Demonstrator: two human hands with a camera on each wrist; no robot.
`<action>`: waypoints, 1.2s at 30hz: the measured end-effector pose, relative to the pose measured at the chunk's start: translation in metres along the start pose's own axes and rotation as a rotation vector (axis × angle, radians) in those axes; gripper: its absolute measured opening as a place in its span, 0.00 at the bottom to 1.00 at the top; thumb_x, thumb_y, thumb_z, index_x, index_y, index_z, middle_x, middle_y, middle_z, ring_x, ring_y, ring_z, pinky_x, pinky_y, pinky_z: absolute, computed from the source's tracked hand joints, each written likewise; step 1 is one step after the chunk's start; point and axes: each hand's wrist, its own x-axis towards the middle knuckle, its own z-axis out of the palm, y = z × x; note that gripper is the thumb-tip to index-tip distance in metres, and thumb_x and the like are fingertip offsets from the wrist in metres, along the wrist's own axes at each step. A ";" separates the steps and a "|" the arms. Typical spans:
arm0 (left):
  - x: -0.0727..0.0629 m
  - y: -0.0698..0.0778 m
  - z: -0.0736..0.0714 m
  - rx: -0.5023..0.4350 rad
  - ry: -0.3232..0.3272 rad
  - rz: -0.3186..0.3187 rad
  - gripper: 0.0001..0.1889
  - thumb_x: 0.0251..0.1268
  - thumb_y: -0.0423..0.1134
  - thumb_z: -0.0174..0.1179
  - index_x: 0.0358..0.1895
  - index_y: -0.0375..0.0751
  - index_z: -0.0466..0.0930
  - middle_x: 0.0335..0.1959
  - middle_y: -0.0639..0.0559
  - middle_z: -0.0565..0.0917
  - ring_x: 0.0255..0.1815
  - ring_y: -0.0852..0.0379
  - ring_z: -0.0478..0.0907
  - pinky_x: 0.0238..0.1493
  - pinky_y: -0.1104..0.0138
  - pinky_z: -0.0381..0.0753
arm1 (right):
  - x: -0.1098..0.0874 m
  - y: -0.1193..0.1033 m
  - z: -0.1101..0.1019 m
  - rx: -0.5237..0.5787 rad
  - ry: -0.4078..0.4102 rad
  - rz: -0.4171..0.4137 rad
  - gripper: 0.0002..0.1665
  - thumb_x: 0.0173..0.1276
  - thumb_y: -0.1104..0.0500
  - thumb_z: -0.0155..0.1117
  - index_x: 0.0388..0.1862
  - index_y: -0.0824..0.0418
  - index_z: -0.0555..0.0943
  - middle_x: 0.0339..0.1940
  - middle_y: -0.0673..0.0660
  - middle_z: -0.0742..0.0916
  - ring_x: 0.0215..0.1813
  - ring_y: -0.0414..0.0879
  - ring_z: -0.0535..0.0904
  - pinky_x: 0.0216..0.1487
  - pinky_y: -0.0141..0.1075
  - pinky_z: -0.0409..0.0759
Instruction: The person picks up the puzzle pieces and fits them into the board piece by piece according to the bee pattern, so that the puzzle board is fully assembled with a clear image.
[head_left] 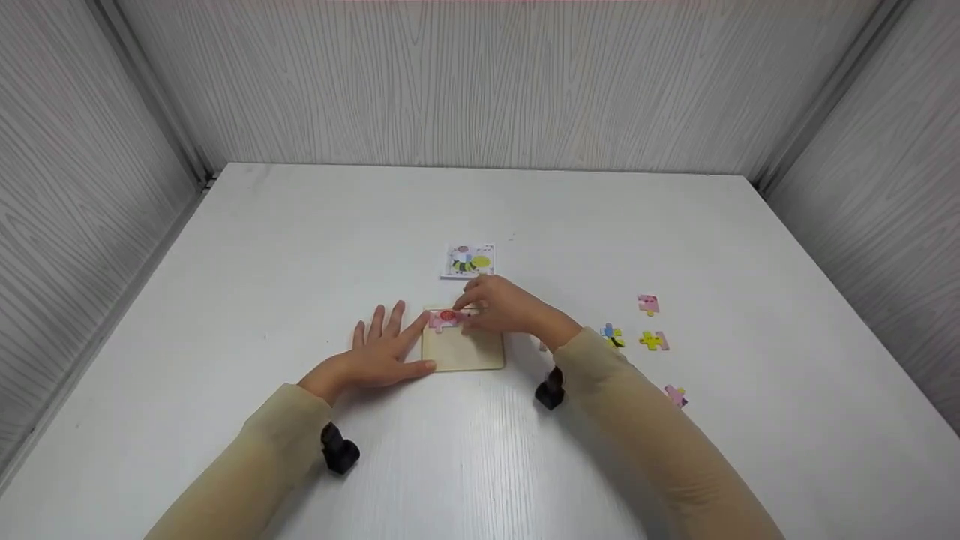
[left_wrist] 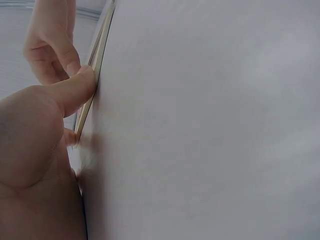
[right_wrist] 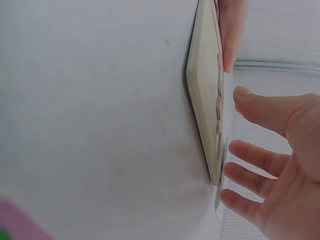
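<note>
A square wooden puzzle board (head_left: 466,351) lies on the white table, with pink puzzle pieces (head_left: 442,319) set along its far edge. My left hand (head_left: 384,356) lies left of the board with fingers spread, its index fingertip and thumb touching the board's left side. Over the board's far right corner, my right hand (head_left: 504,304) has its thumb and fingers at the pieces. From the right wrist, the thumb (right_wrist: 260,107) and fingers (right_wrist: 257,160) look apart, and no piece shows between them. The right hand hides part of that corner.
Behind the board lies a small picture card (head_left: 470,261) with a bee on it. Loose puzzle pieces are scattered at the right: a pink one (head_left: 648,303), a yellow one (head_left: 654,340), a blue-and-yellow one (head_left: 612,335) and another pink one (head_left: 675,395). Another is partly hidden by the right wrist.
</note>
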 end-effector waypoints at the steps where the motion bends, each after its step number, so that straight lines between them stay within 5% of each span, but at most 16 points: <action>1: 0.000 0.000 0.000 0.000 -0.002 0.000 0.45 0.62 0.66 0.46 0.75 0.50 0.38 0.73 0.36 0.27 0.70 0.36 0.19 0.61 0.39 0.22 | -0.001 0.000 -0.001 0.011 0.002 0.007 0.15 0.62 0.59 0.66 0.48 0.59 0.84 0.49 0.56 0.82 0.54 0.49 0.73 0.57 0.41 0.69; 19: 0.001 0.000 0.000 -0.015 -0.006 -0.001 0.44 0.62 0.66 0.46 0.75 0.51 0.38 0.73 0.37 0.26 0.69 0.37 0.17 0.61 0.40 0.21 | -0.023 0.002 -0.016 0.118 0.031 0.122 0.17 0.63 0.55 0.65 0.50 0.59 0.82 0.58 0.56 0.77 0.63 0.49 0.67 0.64 0.44 0.62; 36: -0.002 0.001 -0.001 -0.029 -0.010 0.004 0.44 0.63 0.65 0.47 0.75 0.52 0.37 0.73 0.38 0.26 0.69 0.38 0.17 0.61 0.41 0.20 | -0.059 0.023 -0.026 0.153 0.085 0.162 0.16 0.63 0.56 0.65 0.49 0.59 0.81 0.57 0.54 0.77 0.61 0.49 0.69 0.60 0.43 0.68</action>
